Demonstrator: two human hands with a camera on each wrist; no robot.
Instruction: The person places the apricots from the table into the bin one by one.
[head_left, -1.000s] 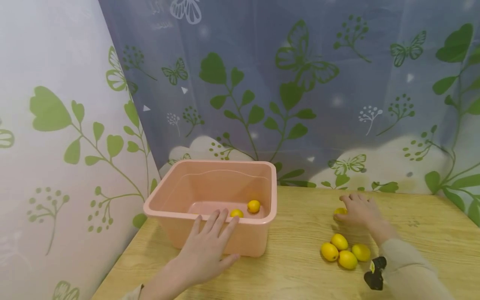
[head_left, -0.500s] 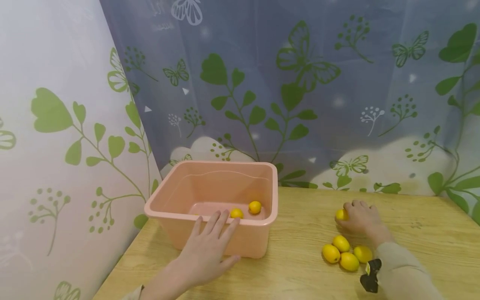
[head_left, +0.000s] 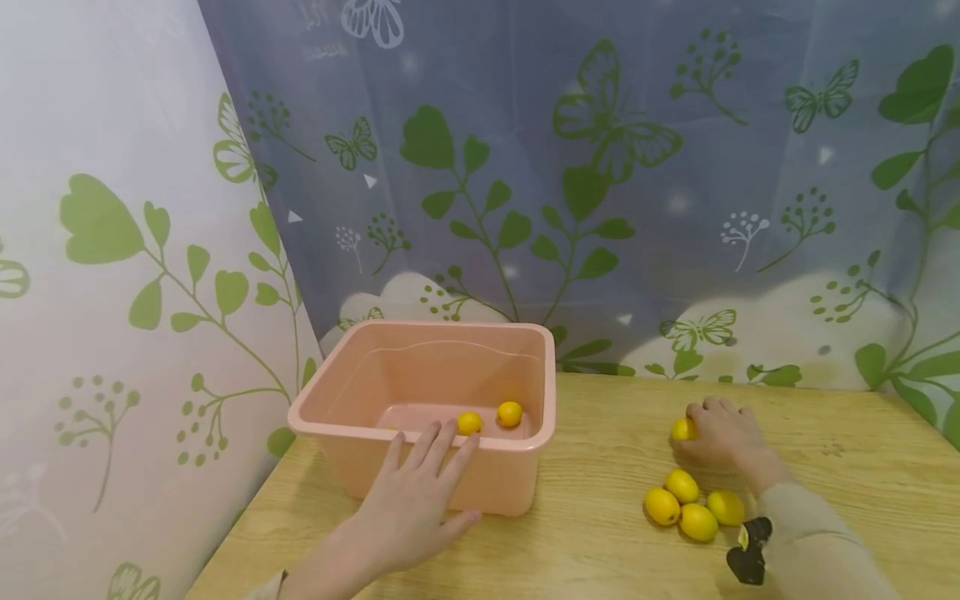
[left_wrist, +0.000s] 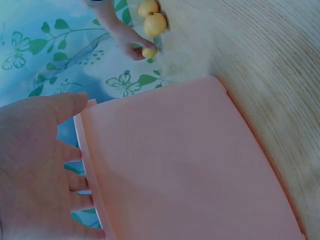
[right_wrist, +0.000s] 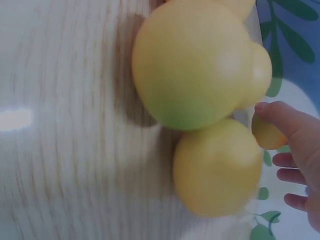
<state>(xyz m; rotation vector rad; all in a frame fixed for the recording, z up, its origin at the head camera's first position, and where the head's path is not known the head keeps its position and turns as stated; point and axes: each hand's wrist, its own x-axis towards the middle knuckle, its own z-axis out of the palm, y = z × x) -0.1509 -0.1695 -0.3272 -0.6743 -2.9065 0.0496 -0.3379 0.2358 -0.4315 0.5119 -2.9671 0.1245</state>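
Note:
A pink plastic basin [head_left: 423, 337] stands on the left of the table. My left hand [head_left: 408, 504] lies with straight fingers over its front rim, thumb apart from the others. Inside are lemons: one lemon [head_left: 509, 414] near the right wall, a second lemon [head_left: 469, 423] beside it, partly behind the rim. At the right, my right hand [head_left: 723, 435] pinches a lemon [head_left: 684, 429] between thumb and fingers, close over the tabletop. In the right wrist view, the thumb presses this lemon [right_wrist: 270, 132] from one side. The hand covers part of the fruit.
Several lemons [head_left: 698, 522] sit bunched on the wooden table [head_left: 592, 500], just in front of my right hand. A black device [head_left: 749, 551] is at the right sleeve. Behind the table hangs a leaf-and-butterfly patterned cloth [head_left: 510, 208]; a pale patterned cloth [head_left: 142, 350] borders the left side.
My right hand has lowered its fingers round the far lemon and now pinches it. The left hand stays on the rim. One lemon in the basin has shifted slightly left.

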